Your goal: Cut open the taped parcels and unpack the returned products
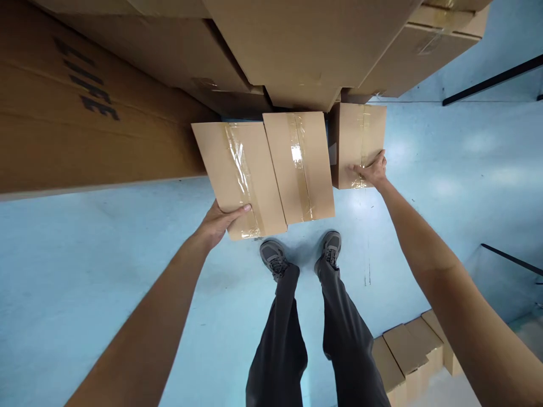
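Observation:
Three taped cardboard boxes stand side by side in front of me. My left hand (218,222) grips the near left corner of the left box (216,152), thumb on top by the shiny tape, fingers hidden down its side. A middle box (316,169) sits against it, touched by neither hand. Beyond a narrow gap is a smaller right box (350,133), turned a little. My right hand (373,168) clasps its near right part, thumb across the top and fingers curled over the right edge.
Larger stacked cartons (314,39) rise just behind the three boxes. A big carton (139,135) with dark printed letters stands at the left. More boxes (405,347) lie at the lower right. Black metal bars (492,79) stand on the right over the pale blue floor (106,271).

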`<state>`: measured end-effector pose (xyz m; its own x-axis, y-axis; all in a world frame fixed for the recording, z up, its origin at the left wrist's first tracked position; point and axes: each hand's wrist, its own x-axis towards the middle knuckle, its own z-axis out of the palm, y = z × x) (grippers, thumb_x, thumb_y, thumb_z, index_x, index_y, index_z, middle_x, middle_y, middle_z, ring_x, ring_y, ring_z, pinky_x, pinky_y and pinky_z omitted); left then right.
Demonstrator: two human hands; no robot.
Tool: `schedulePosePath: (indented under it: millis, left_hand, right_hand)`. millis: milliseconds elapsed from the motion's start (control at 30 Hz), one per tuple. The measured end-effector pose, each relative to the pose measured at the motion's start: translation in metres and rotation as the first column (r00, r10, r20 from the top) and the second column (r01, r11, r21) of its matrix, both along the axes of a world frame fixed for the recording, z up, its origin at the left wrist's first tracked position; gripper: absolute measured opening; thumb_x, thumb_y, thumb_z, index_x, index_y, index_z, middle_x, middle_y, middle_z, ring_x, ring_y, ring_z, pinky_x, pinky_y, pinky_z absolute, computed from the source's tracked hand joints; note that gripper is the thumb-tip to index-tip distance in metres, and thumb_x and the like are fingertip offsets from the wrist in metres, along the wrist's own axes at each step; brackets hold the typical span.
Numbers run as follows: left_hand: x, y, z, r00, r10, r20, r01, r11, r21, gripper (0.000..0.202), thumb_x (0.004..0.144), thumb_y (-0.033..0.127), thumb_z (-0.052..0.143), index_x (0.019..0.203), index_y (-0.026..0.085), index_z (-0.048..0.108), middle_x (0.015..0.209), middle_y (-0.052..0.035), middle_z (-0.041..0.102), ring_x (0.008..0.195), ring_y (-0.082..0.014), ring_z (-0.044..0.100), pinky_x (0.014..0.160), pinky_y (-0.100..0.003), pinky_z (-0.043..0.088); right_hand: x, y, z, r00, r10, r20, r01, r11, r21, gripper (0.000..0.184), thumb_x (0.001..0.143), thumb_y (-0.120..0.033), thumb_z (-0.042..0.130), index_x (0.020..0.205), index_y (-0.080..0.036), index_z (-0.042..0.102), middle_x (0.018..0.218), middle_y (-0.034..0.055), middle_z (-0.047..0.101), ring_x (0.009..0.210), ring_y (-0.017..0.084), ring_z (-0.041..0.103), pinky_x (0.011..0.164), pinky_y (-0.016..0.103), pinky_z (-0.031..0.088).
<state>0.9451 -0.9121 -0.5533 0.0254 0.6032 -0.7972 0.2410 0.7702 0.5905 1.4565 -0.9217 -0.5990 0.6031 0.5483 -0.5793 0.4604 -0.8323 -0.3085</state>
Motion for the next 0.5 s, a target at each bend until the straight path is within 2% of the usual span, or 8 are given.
schedulePosePath:
  millis: [67,133,200,300,367,400,433,500]
  left_hand:
    - [-0.002,-0.005,-0.012,0.997,0.043,0.058,-0.041,0.998,-0.037,0.100,0.051,0.052,0.111,0.138,0.024,0.070,0.130,-0.0105,0.084,0.125,-0.0351,0.079,0.115,-0.054,0.061]
    - [-0.001,-0.014,-0.019,0.998,0.061,0.031,-0.060,0.997,-0.043,0.094,0.051,0.051,0.111,0.133,0.024,0.072,0.130,-0.0101,0.084,0.124,-0.0353,0.079,0.116,-0.055,0.061]
    - [0.004,-0.026,-0.020,0.997,0.079,0.003,-0.079,0.995,-0.061,0.095,0.050,0.050,0.111,0.132,0.023,0.072,0.130,-0.0113,0.084,0.124,-0.0363,0.079,0.116,-0.056,0.060]
    - [0.011,-0.044,-0.013,0.994,0.102,-0.024,-0.104,0.989,-0.103,0.100,0.045,0.047,0.113,0.132,0.021,0.070,0.128,-0.0126,0.083,0.121,-0.0361,0.079,0.112,-0.054,0.062]
    - [0.008,-0.052,-0.009,0.993,0.115,0.025,-0.111,0.986,-0.128,0.099,0.048,0.053,0.112,0.133,0.023,0.070,0.130,-0.0123,0.083,0.124,-0.0349,0.078,0.111,-0.049,0.062]
    - [0.003,-0.054,-0.009,0.988,0.136,0.071,-0.124,0.981,-0.152,0.096,0.054,0.062,0.109,0.132,0.024,0.070,0.132,-0.0124,0.082,0.127,-0.0351,0.077,0.111,-0.048,0.062]
    - [-0.002,-0.054,-0.010,0.978,0.170,0.117,-0.147,0.971,-0.186,0.092,0.061,0.075,0.101,0.132,0.025,0.071,0.132,-0.0129,0.082,0.130,-0.0360,0.076,0.110,-0.047,0.063]
    - [-0.015,-0.051,-0.018,0.953,0.256,0.164,-0.209,0.943,-0.259,0.087,0.076,0.095,0.078,0.127,0.025,0.073,0.128,-0.0138,0.083,0.130,-0.0385,0.075,0.106,-0.049,0.065]
  right_hand:
    - [-0.002,-0.016,-0.010,0.999,0.030,0.015,-0.031,0.999,0.034,0.167,0.065,-0.063,0.101,0.184,-0.028,-0.010,0.188,0.0222,0.012,0.174,0.049,0.019,0.142,0.069,0.023]
    - [-0.008,-0.036,-0.013,0.997,0.075,0.031,-0.077,0.994,0.071,0.167,0.065,-0.061,0.101,0.184,-0.024,-0.010,0.183,0.0245,0.019,0.172,0.047,0.023,0.141,0.065,0.027]
    - [-0.019,-0.058,-0.012,0.993,0.111,0.034,-0.114,0.988,0.107,0.165,0.064,-0.057,0.101,0.184,-0.020,-0.006,0.180,0.0266,0.025,0.171,0.046,0.026,0.140,0.063,0.029]
    - [-0.030,-0.086,-0.004,0.994,0.108,0.006,-0.108,0.986,0.129,0.163,0.060,-0.053,0.103,0.184,-0.016,0.004,0.180,0.0279,0.030,0.172,0.046,0.027,0.141,0.064,0.026]
    - [-0.028,-0.099,0.001,0.997,0.016,-0.082,-0.004,0.988,0.156,0.161,0.058,-0.056,0.104,0.184,-0.016,0.011,0.181,0.0274,0.032,0.171,0.046,0.030,0.142,0.062,0.027]
    - [-0.022,-0.103,0.002,0.989,-0.050,-0.139,0.074,0.983,0.169,0.158,0.061,-0.060,0.102,0.184,-0.016,0.014,0.181,0.0268,0.034,0.170,0.045,0.035,0.141,0.061,0.031]
    - [-0.015,-0.105,0.003,0.974,-0.118,-0.192,0.153,0.972,0.176,0.150,0.068,-0.067,0.098,0.184,-0.017,0.017,0.180,0.0257,0.038,0.167,0.045,0.041,0.140,0.061,0.035]
    - [0.005,-0.104,0.000,0.936,-0.212,-0.283,0.268,0.947,0.176,0.124,0.086,-0.080,0.079,0.182,-0.020,0.028,0.176,0.0220,0.049,0.162,0.042,0.051,0.136,0.061,0.043]
